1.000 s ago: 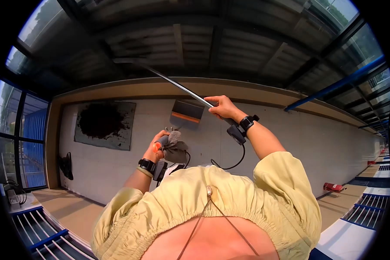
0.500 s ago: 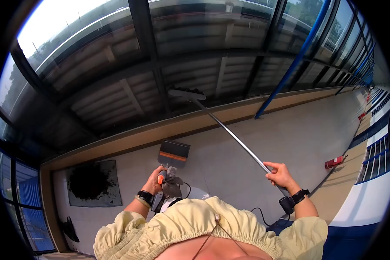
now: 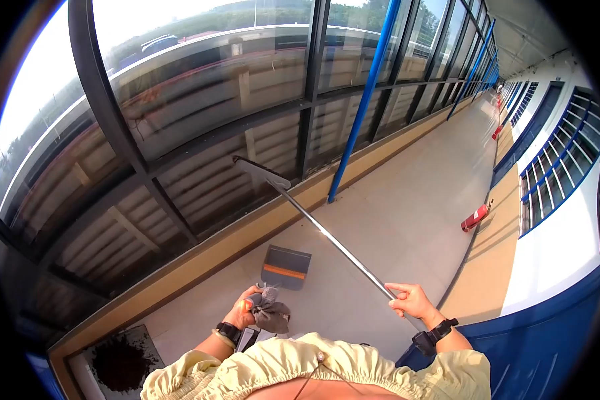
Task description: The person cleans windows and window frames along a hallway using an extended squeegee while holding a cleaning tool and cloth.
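Note:
My right hand point(image 3: 412, 303) grips the metal pole of a long-handled broom point(image 3: 337, 243), index finger stretched along it. The broom's flat grey head point(image 3: 263, 175) with its dark edge is raised at the lower window panes; whether it touches the glass I cannot tell. My left hand point(image 3: 241, 310) is closed round an orange-tipped handle point(image 3: 247, 305), with a crumpled grey cloth point(image 3: 270, 313) hanging beside the fingers. Ahead of that hand a grey dustpan point(image 3: 286, 267) with an orange stripe is on the floor; the handle seems to belong to it, though the join is hidden.
Tall dark-framed windows point(image 3: 207, 73) run along the left over a tan ledge point(image 3: 247, 233). A blue pipe point(image 3: 363, 107) stands against them. A red fire extinguisher point(image 3: 475, 218) is by the right wall. A dark-stained mat point(image 3: 123, 360) lies at lower left.
My view has turned right along the corridor. The broom head shows at a different tilt against the panes. Both hands keep their hold.

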`<state>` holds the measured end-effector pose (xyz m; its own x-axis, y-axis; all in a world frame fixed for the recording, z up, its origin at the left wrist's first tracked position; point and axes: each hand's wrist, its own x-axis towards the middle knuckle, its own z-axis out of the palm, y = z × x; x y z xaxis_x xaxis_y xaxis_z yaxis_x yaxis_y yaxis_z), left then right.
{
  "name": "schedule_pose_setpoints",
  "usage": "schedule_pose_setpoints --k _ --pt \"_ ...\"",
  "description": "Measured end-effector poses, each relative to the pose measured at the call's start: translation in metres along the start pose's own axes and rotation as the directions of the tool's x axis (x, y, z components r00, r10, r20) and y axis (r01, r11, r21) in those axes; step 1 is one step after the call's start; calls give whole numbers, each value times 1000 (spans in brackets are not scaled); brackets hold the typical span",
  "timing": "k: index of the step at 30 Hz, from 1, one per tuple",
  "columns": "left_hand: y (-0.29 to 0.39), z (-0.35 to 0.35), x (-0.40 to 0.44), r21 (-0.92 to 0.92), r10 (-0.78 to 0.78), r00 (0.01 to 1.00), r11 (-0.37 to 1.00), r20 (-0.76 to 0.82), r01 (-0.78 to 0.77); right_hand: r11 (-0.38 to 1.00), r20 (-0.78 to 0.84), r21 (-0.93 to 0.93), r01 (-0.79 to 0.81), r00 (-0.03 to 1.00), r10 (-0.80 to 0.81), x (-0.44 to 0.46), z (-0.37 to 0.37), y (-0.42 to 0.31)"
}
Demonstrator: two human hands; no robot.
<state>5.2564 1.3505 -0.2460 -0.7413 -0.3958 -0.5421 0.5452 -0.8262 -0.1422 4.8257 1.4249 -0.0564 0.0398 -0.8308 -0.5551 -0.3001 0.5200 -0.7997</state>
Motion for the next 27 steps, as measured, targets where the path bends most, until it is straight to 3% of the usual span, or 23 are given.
schedule_pose_setpoints --k 3,9,14,16,19,24,25,27 --pt "16 27 39 -7 -116 988 993 101 117 993 -147 102 -65 986 79 -3 -2 17" --pt "33 84 127 247 -339 940 908 -39 337 926 -416 309 -217 845 336 -37 -7 50" --pt "43 142 211 387 -414 907 825 -78 411 876 -540 466 -128 743 396 -60 -2 83" --pt "53 141 274 313 -515 857 814 3 488 855 -581 507 -110 689 433 -57 -8 95" --pt "57 191 334 386 -420 902 819 -100 424 832 -633 548 -84 608 478 -35 -31 105" --pt "53 254 446 392 -412 911 833 -29 390 821 -667 566 -72 546 507 9 -111 125" --pt "49 283 457 459 -337 936 819 -101 345 814 -660 575 -86 538 524 22 -131 111" --pt "46 317 498 473 -291 952 828 -95 301 806 -655 584 -99 529 540 44 -175 109"
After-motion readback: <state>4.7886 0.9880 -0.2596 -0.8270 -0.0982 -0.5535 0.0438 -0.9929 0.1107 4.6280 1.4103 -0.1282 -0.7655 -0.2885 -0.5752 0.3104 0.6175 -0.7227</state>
